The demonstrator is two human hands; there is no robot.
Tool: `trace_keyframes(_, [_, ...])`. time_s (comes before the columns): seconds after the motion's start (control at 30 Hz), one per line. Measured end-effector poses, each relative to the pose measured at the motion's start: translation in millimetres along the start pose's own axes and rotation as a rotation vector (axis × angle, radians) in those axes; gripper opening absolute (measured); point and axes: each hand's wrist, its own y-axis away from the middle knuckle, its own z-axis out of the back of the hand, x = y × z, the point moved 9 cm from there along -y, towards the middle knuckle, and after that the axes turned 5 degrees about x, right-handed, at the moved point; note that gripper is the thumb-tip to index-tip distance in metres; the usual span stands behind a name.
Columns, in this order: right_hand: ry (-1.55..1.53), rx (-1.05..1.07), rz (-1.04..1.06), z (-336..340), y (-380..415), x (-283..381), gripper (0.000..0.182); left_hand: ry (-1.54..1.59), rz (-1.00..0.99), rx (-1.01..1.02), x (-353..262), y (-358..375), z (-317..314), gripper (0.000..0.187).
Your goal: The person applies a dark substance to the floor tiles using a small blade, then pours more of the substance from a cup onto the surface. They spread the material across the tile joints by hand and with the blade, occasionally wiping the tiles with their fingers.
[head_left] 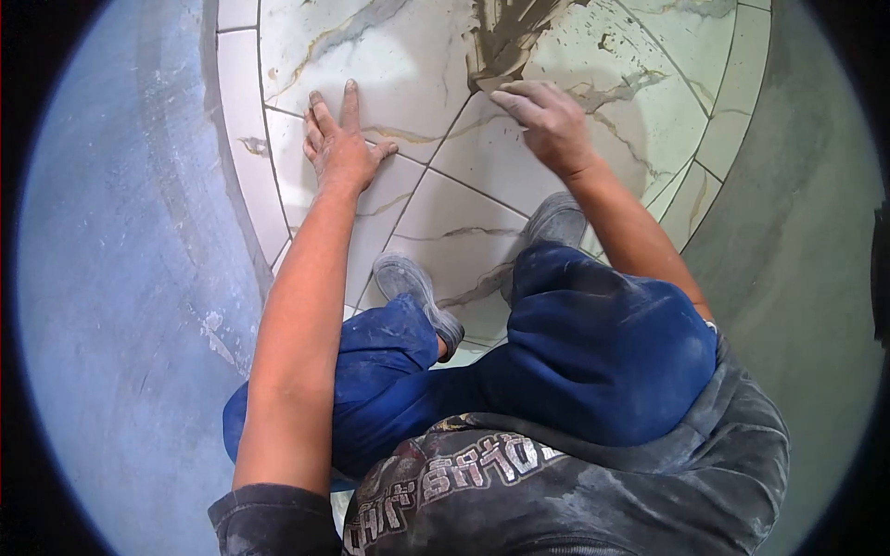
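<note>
My left hand point(345, 146) lies on a white marble-patterned floor tile point(389, 65), fingers spread and empty. My right hand point(549, 120) is closed in a pinch on a small flat scraper point(488, 84), mostly hidden behind the fingers. The scraper's edge is at the near end of a smear of wet brown grout point(505, 42), where tile joints meet. That grout covers part of the tiles at the top of the view. Dark joint lines run between the tiles near both hands.
My grey dusty shoes point(408, 283) stand on the tiles, below my bent knees in blue trousers point(603, 352). Narrow border tiles point(243, 102) edge the floor on both sides. A bluish wall point(120, 232) rises at left, a grey one point(797, 232) at right. Grout specks dot the upper right tiles.
</note>
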Motion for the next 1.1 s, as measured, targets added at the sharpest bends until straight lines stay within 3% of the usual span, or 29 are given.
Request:
trace_keyframes(0.1, [-0.097, 0.267, 0.111, -9, -5, -6, 0.029, 0.008, -0.038, -0.025, -1, -1, -1, 0.114])
trace_keyframes(0.2, [-0.049, 0.280, 0.239, -19, -17, 0, 0.027, 0.011, -0.031, 0.000, 1, -3, -4, 0.114])
trace_keyframes(0.3, [-0.066, 0.319, 0.217, -23, -28, -4, 0.030, -0.001, -0.038, -0.009, 1, -3, -5, 0.114])
trace_keyframes(0.5, [0.007, 0.097, 0.056, -1, -26, -16, 0.026, 0.008, -0.046, -0.005, 1, -4, -7, 0.114])
trace_keyframes(0.63, [-0.090, 0.164, 0.203, -19, -11, 8, 0.029, -0.005, -0.050, -0.007, 1, -6, -7, 0.113])
trace_keyframes(0.83, [0.045, 0.086, 0.041, -5, -8, -3, 0.030, -0.026, -0.009, 0.039, 2, -6, -9, 0.112])
trace_keyframes(1.07, [-0.032, 0.096, 0.082, -5, 1, 8, 0.028, -0.022, 0.003, 0.053, 3, -4, -10, 0.112])
trace_keyframes(1.1, [-0.068, 0.181, 0.091, -6, 4, 5, 0.028, -0.018, 0.002, 0.053, 3, -6, -11, 0.113])
